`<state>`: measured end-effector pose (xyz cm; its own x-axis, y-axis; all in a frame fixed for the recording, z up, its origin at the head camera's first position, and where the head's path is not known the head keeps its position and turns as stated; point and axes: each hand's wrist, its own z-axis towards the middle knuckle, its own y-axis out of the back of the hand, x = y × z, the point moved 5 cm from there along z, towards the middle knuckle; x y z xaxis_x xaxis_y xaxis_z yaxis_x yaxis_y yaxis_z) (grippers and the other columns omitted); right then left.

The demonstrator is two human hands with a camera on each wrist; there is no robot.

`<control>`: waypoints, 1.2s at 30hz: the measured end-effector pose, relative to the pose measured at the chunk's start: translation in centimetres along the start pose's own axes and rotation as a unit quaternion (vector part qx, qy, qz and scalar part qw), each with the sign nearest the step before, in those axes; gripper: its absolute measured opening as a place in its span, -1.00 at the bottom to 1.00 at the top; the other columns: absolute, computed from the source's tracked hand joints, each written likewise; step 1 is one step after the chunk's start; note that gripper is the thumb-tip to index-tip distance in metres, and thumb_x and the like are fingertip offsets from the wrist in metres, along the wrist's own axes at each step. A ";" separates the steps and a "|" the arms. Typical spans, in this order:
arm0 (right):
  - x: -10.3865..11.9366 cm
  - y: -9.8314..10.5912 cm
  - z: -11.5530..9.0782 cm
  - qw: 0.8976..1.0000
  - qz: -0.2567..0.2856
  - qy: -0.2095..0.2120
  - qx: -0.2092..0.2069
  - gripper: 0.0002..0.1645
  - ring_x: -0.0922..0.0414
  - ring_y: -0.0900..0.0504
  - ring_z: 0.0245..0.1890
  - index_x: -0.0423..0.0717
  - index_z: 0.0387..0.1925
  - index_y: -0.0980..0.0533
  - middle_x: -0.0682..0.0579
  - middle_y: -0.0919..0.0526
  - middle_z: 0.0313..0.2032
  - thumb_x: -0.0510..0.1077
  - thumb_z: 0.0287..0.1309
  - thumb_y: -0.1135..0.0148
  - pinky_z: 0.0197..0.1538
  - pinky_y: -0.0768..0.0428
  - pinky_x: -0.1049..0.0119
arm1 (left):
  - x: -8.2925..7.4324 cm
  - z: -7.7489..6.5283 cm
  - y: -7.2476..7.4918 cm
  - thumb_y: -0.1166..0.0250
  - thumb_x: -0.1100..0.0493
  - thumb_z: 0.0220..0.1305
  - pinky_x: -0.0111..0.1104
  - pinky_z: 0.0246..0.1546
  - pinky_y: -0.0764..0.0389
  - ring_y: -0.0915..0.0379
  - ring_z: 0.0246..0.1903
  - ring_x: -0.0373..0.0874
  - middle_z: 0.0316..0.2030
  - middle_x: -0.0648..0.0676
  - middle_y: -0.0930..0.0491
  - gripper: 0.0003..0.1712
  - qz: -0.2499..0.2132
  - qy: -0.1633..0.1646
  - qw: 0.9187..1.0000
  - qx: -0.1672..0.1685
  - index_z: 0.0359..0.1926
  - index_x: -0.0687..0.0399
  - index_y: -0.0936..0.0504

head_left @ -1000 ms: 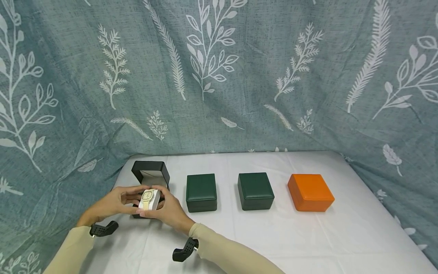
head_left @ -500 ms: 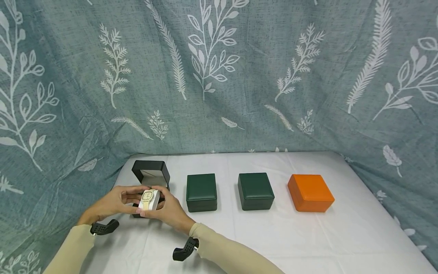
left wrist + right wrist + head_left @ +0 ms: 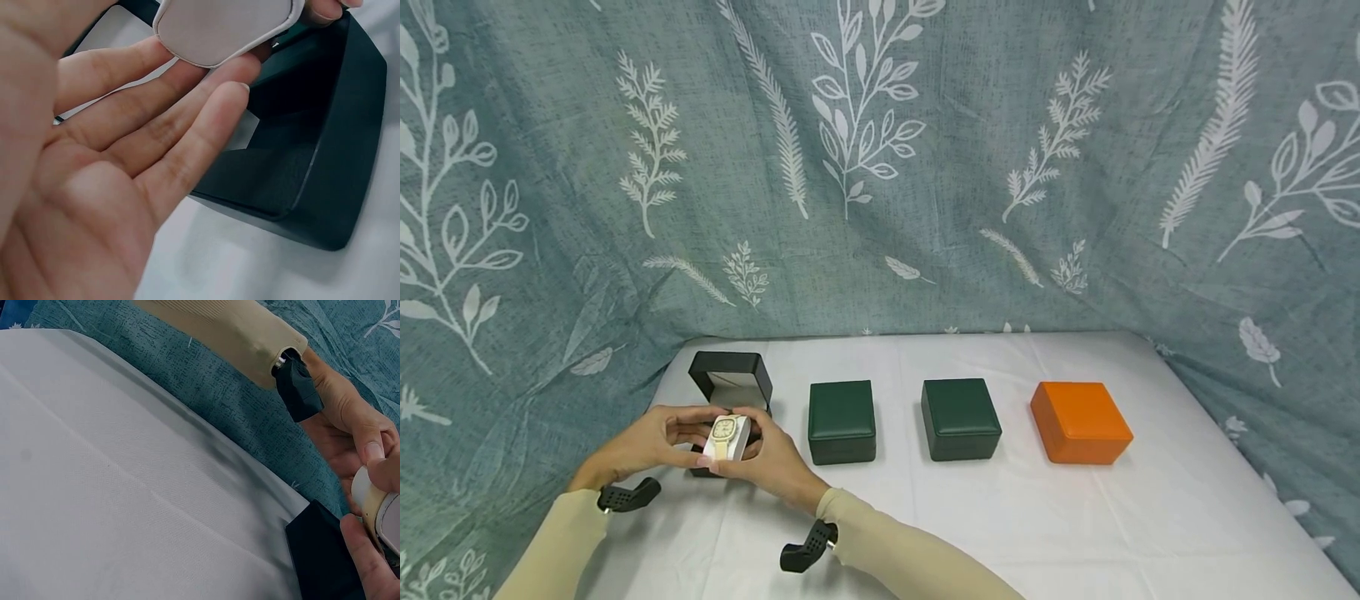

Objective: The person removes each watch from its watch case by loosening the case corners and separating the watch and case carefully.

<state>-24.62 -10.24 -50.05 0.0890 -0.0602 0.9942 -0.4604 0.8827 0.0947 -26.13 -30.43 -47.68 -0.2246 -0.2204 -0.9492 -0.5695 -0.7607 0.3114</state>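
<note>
A cream-strapped watch [image 3: 725, 429] with a squarish face is wrapped round a white watch cushion [image 3: 741, 437]. My left hand [image 3: 658, 439] pinches the cushion from the left, thumb at the front and fingers behind. From the other side my right hand [image 3: 775, 461] grips it, thumb near the left thumb. Just behind and below is a black watch box [image 3: 727, 364], lid raised, with a pale lining. The left wrist view shows the cushion's smooth end [image 3: 225, 25] above the hollow inside of the box [image 3: 350, 144]. In the right wrist view, fingers partly cover the watch strap [image 3: 374, 506].
Two closed dark green boxes [image 3: 842, 422] [image 3: 961, 419] and a closed orange box [image 3: 1081, 422] stand in a row to the right. They rest on a white tablecloth [image 3: 985, 517]. A teal leaf-patterned curtain [image 3: 880, 250] hangs behind the table.
Almost nothing differs: both hands keep hold of the cushion over the box. The watch has tilted very slightly to the right; the boxes stay where they were.
</note>
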 end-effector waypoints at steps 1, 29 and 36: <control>0.0 0.0 0.0 1.000 0.001 -0.001 0.000 -0.04 0.27 -0.60 -0.27 0.22 0.44 -0.34 0.21 -0.53 -0.09 -0.11 0.05 -0.62 -0.25 -0.57 0.39 | 0.0 0.0 0.0 -0.46 0.40 0.24 -0.14 0.02 -0.65 -0.61 0.11 0.00 0.31 0.11 -0.53 -0.21 0.001 0.002 1.000 0.000 0.45 0.36 -0.36; 0.3 0.2 -0.6 1.000 0.025 -0.013 0.000 -0.04 0.24 -0.62 -0.25 0.21 0.45 -0.33 0.16 -0.52 -0.08 -0.16 0.06 -0.60 -0.26 -0.57 0.39 | -0.5 0.1 0.0 -0.45 0.38 0.26 -0.17 0.04 -0.64 -0.62 0.10 0.00 0.31 0.13 -0.53 -0.23 0.009 0.008 1.000 0.010 0.44 0.38 -0.36; 0.3 0.2 -0.7 0.999 0.034 -0.015 0.009 -0.02 0.23 -0.63 -0.24 0.20 0.47 -0.30 0.14 -0.50 -0.06 -0.15 0.08 -0.59 -0.25 -0.58 0.38 | -0.5 0.1 0.1 -0.43 0.39 0.26 -0.21 0.02 -0.65 -0.62 0.10 -0.03 0.30 0.08 -0.55 -0.22 0.008 0.002 1.000 0.013 0.45 0.42 -0.33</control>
<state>-24.08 -9.70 -49.79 0.0312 -0.0151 0.9994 -0.4799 0.8769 0.0282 -26.15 -30.36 -47.22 -0.2302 -0.2355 -0.9442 -0.5869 -0.7404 0.3278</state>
